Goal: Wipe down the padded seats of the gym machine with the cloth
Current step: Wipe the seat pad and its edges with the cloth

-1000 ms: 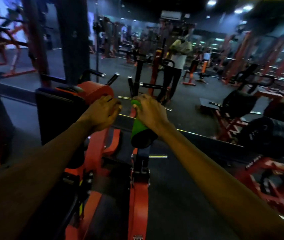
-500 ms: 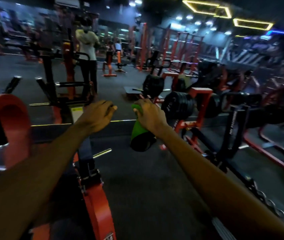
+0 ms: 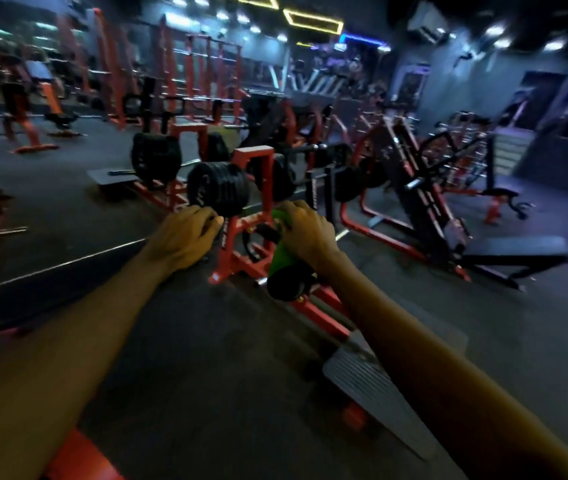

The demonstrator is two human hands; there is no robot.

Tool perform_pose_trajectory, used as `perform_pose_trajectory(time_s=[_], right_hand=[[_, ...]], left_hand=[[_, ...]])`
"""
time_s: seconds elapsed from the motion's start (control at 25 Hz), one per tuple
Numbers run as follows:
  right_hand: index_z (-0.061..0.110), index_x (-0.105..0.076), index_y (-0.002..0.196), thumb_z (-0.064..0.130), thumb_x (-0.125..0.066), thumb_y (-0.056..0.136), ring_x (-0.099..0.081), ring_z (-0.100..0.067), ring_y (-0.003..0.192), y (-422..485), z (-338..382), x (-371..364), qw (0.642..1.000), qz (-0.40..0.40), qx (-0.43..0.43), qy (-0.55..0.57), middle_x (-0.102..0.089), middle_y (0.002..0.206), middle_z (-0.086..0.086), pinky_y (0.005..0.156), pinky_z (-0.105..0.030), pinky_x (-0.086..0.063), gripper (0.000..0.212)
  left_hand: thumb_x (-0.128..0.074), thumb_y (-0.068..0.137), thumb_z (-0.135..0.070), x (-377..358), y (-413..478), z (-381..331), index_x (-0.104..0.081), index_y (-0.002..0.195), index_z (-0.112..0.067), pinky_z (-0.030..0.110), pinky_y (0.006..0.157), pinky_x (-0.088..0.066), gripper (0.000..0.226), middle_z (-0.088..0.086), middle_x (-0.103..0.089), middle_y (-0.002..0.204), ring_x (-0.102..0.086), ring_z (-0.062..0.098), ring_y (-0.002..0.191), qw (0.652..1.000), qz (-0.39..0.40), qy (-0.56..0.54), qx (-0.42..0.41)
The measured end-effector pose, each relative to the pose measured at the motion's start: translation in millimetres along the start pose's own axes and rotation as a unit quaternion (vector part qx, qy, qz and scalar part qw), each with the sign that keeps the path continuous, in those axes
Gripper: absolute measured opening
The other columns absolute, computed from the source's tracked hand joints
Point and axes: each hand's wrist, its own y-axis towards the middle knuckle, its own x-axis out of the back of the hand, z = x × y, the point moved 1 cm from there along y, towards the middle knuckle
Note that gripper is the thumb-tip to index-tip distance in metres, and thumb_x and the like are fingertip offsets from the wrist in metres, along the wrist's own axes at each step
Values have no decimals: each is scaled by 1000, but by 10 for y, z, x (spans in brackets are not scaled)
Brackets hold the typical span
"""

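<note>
My right hand point(image 3: 305, 230) grips the top of a green spray bottle point(image 3: 284, 271) with a dark base, held out in front of me above the floor. Level with it on the left is my left hand point(image 3: 185, 237), its fingers curled into a fist; nothing shows inside it. No cloth is visible. A black padded bench point(image 3: 518, 249) lies low at the right, well beyond my hands. A red corner of the machine beside me point(image 3: 78, 459) shows at the bottom left.
A red plate-loaded frame point(image 3: 237, 244) with stacked black weight plates point(image 3: 218, 192) stands just beyond my hands. A ribbed grey foot plate point(image 3: 369, 386) lies on the dark floor under my right forearm. Red racks fill the back; a person point(image 3: 15, 95) stands far left.
My view has swung to the right: the red machine with its black pad has left the frame and the weight-plate frame and black bench have come in. Both hands keep their grip and spacing.
</note>
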Motion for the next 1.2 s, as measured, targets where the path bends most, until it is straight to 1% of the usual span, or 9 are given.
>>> perform_pose_trajectory(time_s=[0.08,0.16,0.24,0.4,0.56,0.68,0.84,1.04,1.2], right_hand=[[19,-60,126,33,-51,101,-62,-37,111,-151,-533,162,999,-11,-37,-9,-56,132,-8,79,-40,-48,30],[17,-60,125,33,-51,102,-62,-38,109,-344,-1101,369,996,-20,-84,-25,-58,128,-10,74,-36,-39,29],[16,-59,122,32,-50,102,-61,-38,109,-510,-1557,552,991,-23,-126,-39,-57,126,-12,71,-36,-36,28],[16,-60,122,32,-52,101,-61,-39,111,-918,-2448,984,977,-38,-195,-73,-57,130,-12,77,-41,-45,28],[17,-62,120,34,-53,100,-62,-40,109,-1344,-3182,1384,961,-62,-247,-106,-58,127,-12,81,-45,-48,28],[18,-61,120,36,-53,100,-62,-41,110,-1621,-3566,1624,950,-68,-282,-115,-59,126,-13,80,-45,-48,28],[16,-62,122,34,-55,99,-60,-42,113,-2013,-3984,1888,925,-76,-352,-119,-59,129,-15,86,-46,-48,30],[16,-62,118,34,-54,98,-60,-38,112,-2372,-4360,2041,899,-52,-417,-121,-63,127,-13,88,-45,-50,28],[17,-63,116,33,-55,97,-61,-36,109,-2560,-4667,2182,878,-58,-461,-117,-63,124,-10,86,-43,-51,26]], left_hand=[[-30,97,-52,-300,191,-369,-67,104,-9,53,81,-53,57,18,-67,100,-66,41,92,1000,17,-9,-21],[-31,96,-51,-621,392,-836,-67,104,-10,52,84,-53,56,18,-68,100,-67,41,94,998,32,-26,-41],[-33,96,-50,-885,547,-1220,-68,103,-9,50,84,-53,54,19,-69,101,-67,42,95,997,42,-46,-52],[-37,98,-46,-1447,870,-2019,-67,100,-9,48,82,-51,48,19,-66,95,-65,43,91,991,57,-86,-86],[-49,105,-33,-1953,1098,-2805,-66,105,-9,47,90,-47,29,19,-67,106,-64,43,102,984,86,-117,-107],[-41,102,-47,-2226,1172,-3247,-66,103,-10,47,90,-49,44,18,-67,105,-64,42,101,976,114,-143,-123],[-49,105,-34,-2540,1274,-3894,-68,109,-6,45,92,-46,34,21,-67,112,-63,41,106,961,142,-183,-148],[-41,97,-46,-2967,1392,-4559,-67,103,-7,43,90,-46,47,19,-69,109,-63,38,106,938,174,-234,-190],[-47,104,-39,-3271,1558,-4941,-67,108,-8,45,94,-47,37,19,-66,111,-61,39,109,923,205,-245,-215]])
